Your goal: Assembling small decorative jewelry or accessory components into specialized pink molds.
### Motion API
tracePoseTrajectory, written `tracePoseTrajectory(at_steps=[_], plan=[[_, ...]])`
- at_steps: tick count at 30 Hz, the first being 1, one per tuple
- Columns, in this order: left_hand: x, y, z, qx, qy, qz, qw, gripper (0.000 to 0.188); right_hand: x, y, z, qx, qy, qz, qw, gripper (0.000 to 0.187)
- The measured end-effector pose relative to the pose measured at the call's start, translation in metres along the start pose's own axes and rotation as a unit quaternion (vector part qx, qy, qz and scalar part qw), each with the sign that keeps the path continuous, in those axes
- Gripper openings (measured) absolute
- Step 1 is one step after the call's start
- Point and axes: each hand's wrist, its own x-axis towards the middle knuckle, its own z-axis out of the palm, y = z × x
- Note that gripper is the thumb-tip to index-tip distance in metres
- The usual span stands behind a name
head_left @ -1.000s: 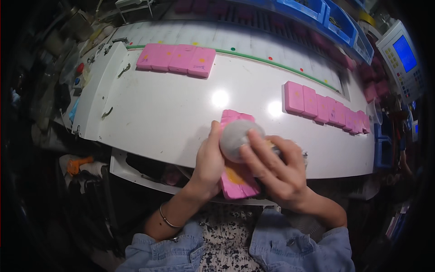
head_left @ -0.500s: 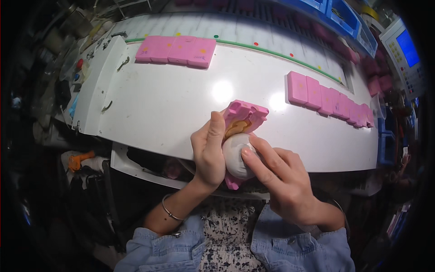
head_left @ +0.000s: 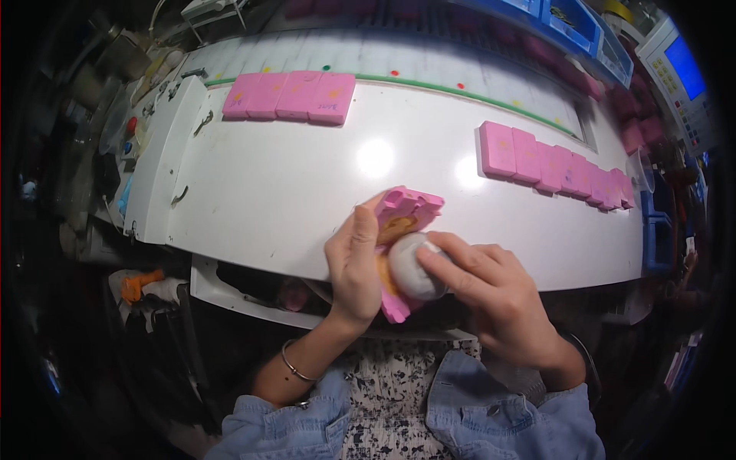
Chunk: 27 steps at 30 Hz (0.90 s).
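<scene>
My left hand (head_left: 354, 272) is wrapped round a pink rubber mould (head_left: 412, 201), which is spread apart like a book just off the table's front edge. A yellowish hollow shows on its inner faces. Between the fingers of my right hand (head_left: 502, 299) is a rounded, grey-white pouch-like ball (head_left: 414, 268). The ball lies close against the mould's spread faces and hides part of them; whether it touches them I cannot tell. My left fingertips are out of sight behind the mould, with the thumb pointing up.
Pink blocks (head_left: 295, 96) stand in a row at the back left of the white table (head_left: 253, 184). Another row of pink blocks (head_left: 529, 157) runs along the right. A blue bin (head_left: 571, 31) and a machine with a lit screen (head_left: 685, 67) are at the far right.
My right hand and the ball have moved slightly right and down, baring more of the mould's yellowish inside. The mould sits a little lower in view.
</scene>
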Motion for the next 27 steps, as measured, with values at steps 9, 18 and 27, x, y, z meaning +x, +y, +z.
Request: tracePoseTrajectory(at_steps=[9,18,27], plan=[[-0.003,0.009,0.003,-0.199,-0.082,-0.218,0.952,0.064,0.012,-0.002,0.004,0.103,0.168,0.077,0.977,0.062],[-0.001,0.009,-0.002,-0.019,-0.134,-0.031,0.990,0.045,0.023,0.016,0.017,0.268,0.246,0.099,0.926,0.029],[0.022,0.035,-0.020,0.111,-0.143,0.046,0.982,0.042,0.042,0.016,0.027,0.371,0.241,0.117,0.889,0.026]])
